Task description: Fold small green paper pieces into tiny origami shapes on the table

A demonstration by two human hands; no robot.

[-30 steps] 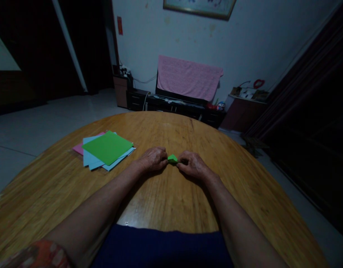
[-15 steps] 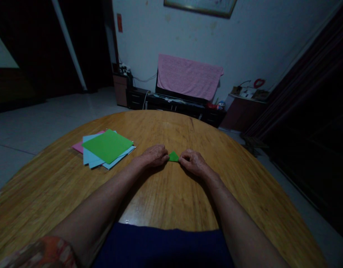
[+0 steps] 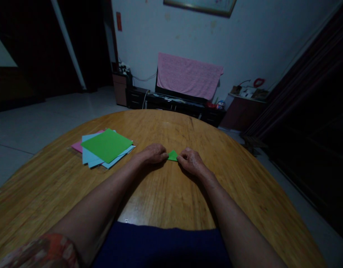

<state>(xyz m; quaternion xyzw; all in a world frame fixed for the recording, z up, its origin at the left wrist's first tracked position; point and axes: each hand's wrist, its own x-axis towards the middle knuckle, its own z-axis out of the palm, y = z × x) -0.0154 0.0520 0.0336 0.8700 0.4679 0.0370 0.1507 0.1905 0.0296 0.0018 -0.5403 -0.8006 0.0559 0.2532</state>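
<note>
A small piece of folded green paper [image 3: 172,156] lies on the table between my hands, its visible part a low triangle with the point away from me. My left hand [image 3: 156,153] pinches its left corner, fingers closed. At the right corner, my right hand [image 3: 190,160] grips the paper between thumb and fingers. Both corners are hidden under the fingertips. To the left of my left arm is a fanned stack of square paper, with a green sheet [image 3: 107,145] on top of light blue sheets [image 3: 86,158] and a pink one [image 3: 77,146].
The round wooden table [image 3: 165,201] spreads around my arms, its far edge curving ahead of me. Beyond it stand a low black cabinet [image 3: 174,106] and a screen draped with a pink cloth [image 3: 189,76]. A side cabinet [image 3: 241,113] holding small items is at the right.
My right hand has shifted very slightly left, closer to my left hand, and a little less of the green paper shows. The stack stays as it was.
</note>
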